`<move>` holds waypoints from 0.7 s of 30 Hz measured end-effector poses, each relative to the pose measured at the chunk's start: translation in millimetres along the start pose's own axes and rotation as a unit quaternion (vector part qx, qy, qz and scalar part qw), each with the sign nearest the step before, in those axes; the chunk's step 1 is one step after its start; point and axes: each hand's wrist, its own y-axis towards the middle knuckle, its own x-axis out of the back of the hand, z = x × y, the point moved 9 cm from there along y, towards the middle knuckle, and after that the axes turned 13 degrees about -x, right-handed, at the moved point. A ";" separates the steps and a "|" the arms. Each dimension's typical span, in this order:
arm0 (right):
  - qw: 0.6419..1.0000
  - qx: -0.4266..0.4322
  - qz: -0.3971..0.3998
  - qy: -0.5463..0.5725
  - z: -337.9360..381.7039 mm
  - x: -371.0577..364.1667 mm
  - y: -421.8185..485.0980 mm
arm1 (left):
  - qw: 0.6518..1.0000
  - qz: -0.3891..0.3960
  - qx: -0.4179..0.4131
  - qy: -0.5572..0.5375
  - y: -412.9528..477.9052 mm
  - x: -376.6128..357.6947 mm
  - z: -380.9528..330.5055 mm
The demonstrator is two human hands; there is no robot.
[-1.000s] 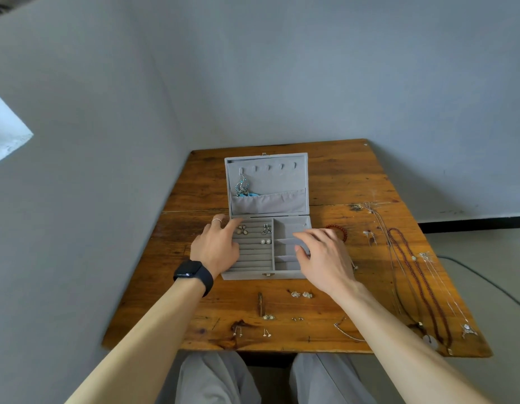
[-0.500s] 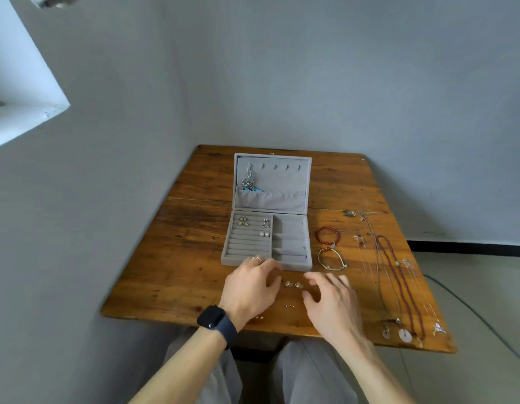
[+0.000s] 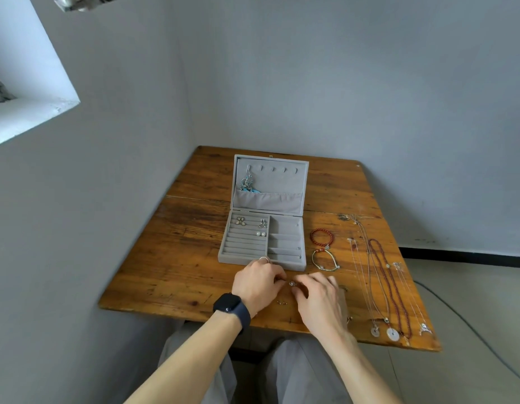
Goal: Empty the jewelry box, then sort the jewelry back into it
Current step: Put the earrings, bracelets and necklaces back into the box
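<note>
The grey jewelry box (image 3: 285,245) stands open mid-table, lid upright. Blue-and-silver drop earrings (image 3: 247,183) hang in the lid. Three earring pairs sit in the left ring rolls: flower ones (image 3: 240,220), silver ones (image 3: 263,223) and pearl studs (image 3: 261,234). In front of the box, my left hand (image 3: 257,284) and my right hand (image 3: 317,298) meet over the table with curled fingers. A small silver earring (image 3: 291,283) shows between their fingertips, and my right fingertips pinch it. What my left fingers hold is hidden. Tiny studs (image 3: 281,302) lie just below.
Right of the box lie a red bead bracelet (image 3: 321,237) and a green-gold bracelet (image 3: 325,260). Several long necklaces (image 3: 390,287) stretch along the table's right side to its front edge. Walls close in the wooden table (image 3: 171,266) at back and left.
Both hands left the box and came down to the table in front of it, closing in on the small silver earrings. The view has tilted up and back.
</note>
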 end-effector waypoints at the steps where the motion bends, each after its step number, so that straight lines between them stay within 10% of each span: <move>1: 1.000 0.003 -0.001 0.002 1.2 0.2 -0.8 | 1.000 0.000 0.000 -0.003 -0.2 0.0 0.3; 21: 0.967 0.055 0.092 0.231 77.9 8.2 45.2 | 0.904 -0.171 0.174 -0.350 -38.6 81.9 122.6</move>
